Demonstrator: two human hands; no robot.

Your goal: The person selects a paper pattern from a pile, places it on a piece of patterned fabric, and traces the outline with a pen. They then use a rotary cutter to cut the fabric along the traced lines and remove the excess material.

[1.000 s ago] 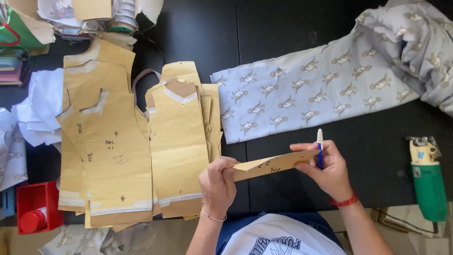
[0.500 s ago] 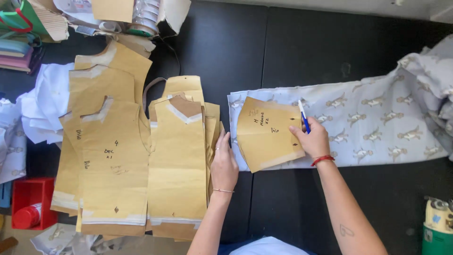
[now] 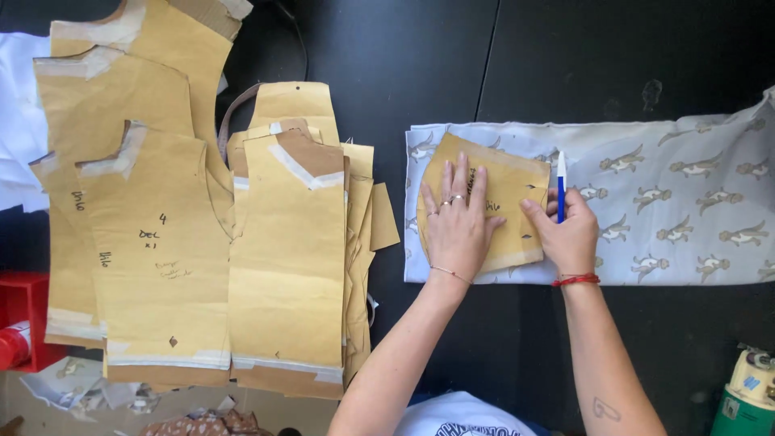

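My left hand [image 3: 457, 228] lies flat and fully open, fingers spread, pressing a small brown paper pattern piece [image 3: 492, 202] onto the printed fabric [image 3: 670, 210]. My right hand [image 3: 569, 232] is curled closed around a blue-and-white pen [image 3: 561, 186], held upright at the pattern piece's right edge, with the thumb touching the paper. I judge the step in hand to be positioning and pinning down the pattern piece by hand pressure on the fabric so its outline can be marked. The next move, as I read it, calls for the left hand to keep the paper from sliding while the pen tip comes down to the paper's edge and follows it closely; whether the tip touches the fabric now I cannot tell, since the hand hides it.

The pattern piece sits on the left end of the fabric, which is grey-blue with small animal figures and runs off to the right across the black desk [image 3: 565, 73]. Well apart on the left lies a stack of larger brown paper patterns [image 3: 282, 242], overlapping one another. A red box [image 3: 20, 311] shows at the left edge, and a green-and-white tool [image 3: 747, 400] at the lower right corner.
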